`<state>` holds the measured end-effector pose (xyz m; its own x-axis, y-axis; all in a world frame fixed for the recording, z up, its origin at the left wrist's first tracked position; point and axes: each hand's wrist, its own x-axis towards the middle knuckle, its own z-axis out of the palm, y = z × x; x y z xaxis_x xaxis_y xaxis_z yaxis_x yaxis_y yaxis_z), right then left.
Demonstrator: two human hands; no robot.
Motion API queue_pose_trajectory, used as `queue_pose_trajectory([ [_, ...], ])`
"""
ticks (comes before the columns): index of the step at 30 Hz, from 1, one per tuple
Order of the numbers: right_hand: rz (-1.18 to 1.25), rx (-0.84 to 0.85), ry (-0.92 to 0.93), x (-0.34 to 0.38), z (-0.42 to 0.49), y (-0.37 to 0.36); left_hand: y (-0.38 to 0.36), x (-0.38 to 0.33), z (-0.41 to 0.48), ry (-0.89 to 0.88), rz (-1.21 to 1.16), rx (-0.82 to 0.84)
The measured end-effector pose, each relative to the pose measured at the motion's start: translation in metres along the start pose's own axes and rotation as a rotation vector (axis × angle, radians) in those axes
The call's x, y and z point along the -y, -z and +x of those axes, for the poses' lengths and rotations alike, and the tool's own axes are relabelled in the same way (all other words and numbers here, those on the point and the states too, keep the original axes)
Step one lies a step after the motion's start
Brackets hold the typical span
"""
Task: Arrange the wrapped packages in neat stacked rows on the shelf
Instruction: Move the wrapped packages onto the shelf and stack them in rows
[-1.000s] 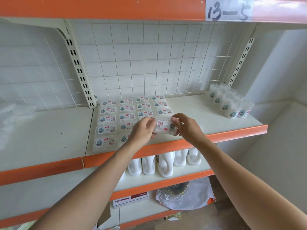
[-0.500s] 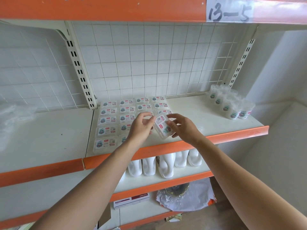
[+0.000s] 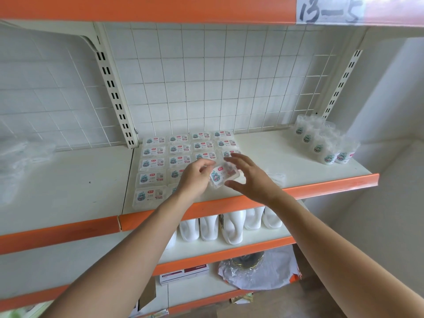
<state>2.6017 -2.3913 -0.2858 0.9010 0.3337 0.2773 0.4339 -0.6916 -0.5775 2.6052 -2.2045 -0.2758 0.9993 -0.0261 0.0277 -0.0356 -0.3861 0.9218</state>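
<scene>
**Head view: wrapped package (image 3: 223,176) held over the shelf (image 3: 275,152)**

Left hand (image 3: 195,179): curled fingers (image 3: 202,165) pinching the left end of the wrapped package. Right hand (image 3: 250,177): fingers (image 3: 238,157) wide and nearly straight, spread around the right end of the package, thumb just under its near edge. Cannot tell whether touching it or not.

Wrapped package tilted, printed label up, just above the near part of the shelf, just right of the rows of packages (image 3: 153,161). Rows lying flat on the left part of the shelf, running from the wire grid (image 3: 206,76) at the far side toward the orange edge (image 3: 321,185) at the near side; near packages partly hidden behind the left hand.

At the far right corner of the same shelf, a cluster of wrapped cups (image 3: 325,145), well apart from the rows. On the shelf below, white jugs (image 3: 229,226) side by side. Far left, crumpled clear plastic (image 3: 23,154). Above, handwritten tag "13-5" (image 3: 330,10).
</scene>
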Motion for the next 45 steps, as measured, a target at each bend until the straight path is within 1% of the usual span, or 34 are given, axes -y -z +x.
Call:
queue_pose_trajectory([
  [3,-0.142,0.047,0.102,0.003,0.001,0.0,0.002,0.0,-0.003,-0.033,0.09,0.022],
  [6,-0.269,0.046,0.179,0.004,0.001,-0.002,0.004,0.001,-0.007,0.0,0.11,0.044],
  [8,-0.336,0.031,0.2,0.002,0.001,-0.004,0.007,0.003,-0.008,-0.003,0.156,0.042],
  [12,-0.382,0.041,0.178,-0.002,-0.003,-0.012,0.026,0.008,-0.014,-0.164,0.436,-0.03],
  [17,-0.367,0.046,0.135,-0.002,-0.005,-0.024,0.032,0.024,-0.029,-0.235,0.698,0.057],
  [21,-0.378,0.121,0.092,0.001,-0.002,-0.029,0.024,0.035,-0.041,-0.322,0.823,0.037],
  [26,-0.437,0.178,0.054,0.0,-0.004,-0.04,0.019,0.049,-0.046,-0.456,0.877,-0.006],
  [30,-0.404,0.116,0.027,0.002,-0.007,-0.05,0.018,0.062,-0.046,-0.523,0.958,-0.014],
  [32,-0.409,0.112,0.015,0.005,-0.007,-0.055,0.018,0.064,-0.049,-0.549,0.99,-0.022],
  [37,-0.403,0.145,-0.051,0.008,-0.014,-0.061,0.016,0.067,-0.054,-0.552,1.015,-0.009],
  [39,-0.387,0.134,-0.079,0.008,-0.018,-0.059,0.012,0.064,-0.051,-0.542,1.01,-0.003],
  [42,-0.383,0.105,-0.113,0.0,-0.022,-0.046,0.0,0.053,-0.043,-0.564,1.017,0.006],
  [45,-0.459,0.11,-0.133,-0.022,-0.025,-0.023,-0.02,0.038,-0.032,-0.574,1.023,0.0],
])
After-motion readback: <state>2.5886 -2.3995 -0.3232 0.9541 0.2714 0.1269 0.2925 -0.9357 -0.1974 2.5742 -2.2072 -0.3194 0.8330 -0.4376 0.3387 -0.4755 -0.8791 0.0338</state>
